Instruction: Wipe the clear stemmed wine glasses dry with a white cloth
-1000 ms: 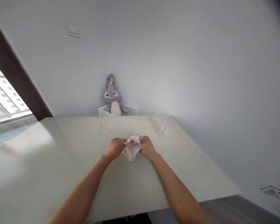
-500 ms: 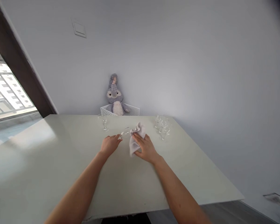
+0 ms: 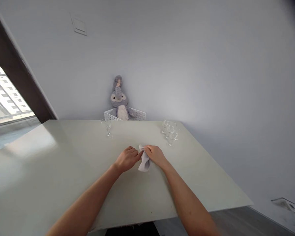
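Note:
Above the middle of the table (image 3: pixel 108 193), my left hand (image 3: pixel 128 159) is closed in a pinch on a small stemmed glass that is mostly hidden by fingers and cloth. A faint clear edge of it shows below my right hand. My right hand (image 3: pixel 157 155) is closed around a pale grey-white cloth (image 3: pixel 144 165), pressing it around the glass. The cloth hangs down between the two hands, which meet at its upper part.
Several stemmed glasses (image 3: pixel 169 135) stand grouped at the back right. Another clear stemmed glass (image 3: pixel 108 129) stands at the back left, perhaps overlapping a second. Behind the table's far edge, a grey plush toy (image 3: pixel 122 111) sits in a white basket (image 3: pixel 139 115) against the wall.
My left hand has moved right and slightly nearer, bringing the glass into the cloth. My right hand has closed on the cloth, which is now bunched together. The view has shifted slightly.

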Demonstrator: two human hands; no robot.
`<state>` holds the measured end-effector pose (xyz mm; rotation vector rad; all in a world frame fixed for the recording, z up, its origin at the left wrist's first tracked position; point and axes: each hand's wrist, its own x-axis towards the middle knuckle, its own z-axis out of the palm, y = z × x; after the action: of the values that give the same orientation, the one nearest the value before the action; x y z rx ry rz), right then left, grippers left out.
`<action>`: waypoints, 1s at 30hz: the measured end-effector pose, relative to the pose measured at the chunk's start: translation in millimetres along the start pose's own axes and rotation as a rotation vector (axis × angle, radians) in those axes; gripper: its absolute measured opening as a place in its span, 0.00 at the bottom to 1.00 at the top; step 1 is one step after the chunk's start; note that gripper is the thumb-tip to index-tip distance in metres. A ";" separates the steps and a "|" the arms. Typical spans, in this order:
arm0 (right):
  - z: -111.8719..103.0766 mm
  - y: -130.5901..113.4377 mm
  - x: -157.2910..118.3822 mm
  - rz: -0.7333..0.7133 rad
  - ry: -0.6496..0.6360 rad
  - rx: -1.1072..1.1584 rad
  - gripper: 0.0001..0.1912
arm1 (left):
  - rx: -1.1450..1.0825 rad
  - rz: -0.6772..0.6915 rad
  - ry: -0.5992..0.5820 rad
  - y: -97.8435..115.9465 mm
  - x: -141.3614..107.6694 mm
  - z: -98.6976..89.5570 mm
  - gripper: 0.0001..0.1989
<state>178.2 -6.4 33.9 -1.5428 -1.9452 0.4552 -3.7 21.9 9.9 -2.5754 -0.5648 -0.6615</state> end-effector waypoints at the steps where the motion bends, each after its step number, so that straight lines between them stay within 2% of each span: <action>1: -3.5 5.3 2.1 0.047 -0.024 0.109 0.17 | -0.013 -0.008 0.004 0.1 0.1 0.2 0.11; 4: -9.1 20.7 7.5 0.162 -0.042 0.436 0.15 | -0.060 -0.070 -0.025 -0.3 0.7 -0.7 0.12; 9: -6.4 31.5 12.1 0.284 0.041 0.912 0.11 | -0.169 -0.247 -0.107 -1.5 0.6 -2.7 0.15; 12: -7.2 28.1 13.9 0.291 0.056 1.107 0.09 | -0.234 -0.429 -0.111 -2.9 0.3 -3.2 0.17; 16: 0.4 11.0 12.7 0.228 0.039 1.309 0.17 | -0.212 -0.702 -0.082 -5.0 1.4 -5.9 0.19; 18: 14.4 -1.6 9.7 0.163 0.053 1.355 0.16 | -0.172 -0.744 -0.068 -1.7 3.4 -6.5 0.18; 20: 32.6 -13.9 5.8 0.113 0.095 1.382 0.15 | -0.155 -0.728 -0.058 6.7 6.9 -5.7 0.18; 24: 59.0 -25.8 1.0 0.116 0.214 1.358 0.14 | -0.187 -0.678 0.015 29.8 16.8 -5.7 0.20; 27: 58.0 -20.1 2.4 0.162 0.272 1.278 0.10 | -0.274 -0.628 0.051 34.3 20.8 -10.9 0.15; 30: 45.8 -9.1 5.1 0.190 0.312 1.116 0.07 | -0.564 -0.657 0.109 21.0 19.2 -15.0 0.13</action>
<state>141.0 0.8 6.0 -0.9439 -0.9618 1.0696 16.4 2.5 25.8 -2.8078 -1.3793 -1.3248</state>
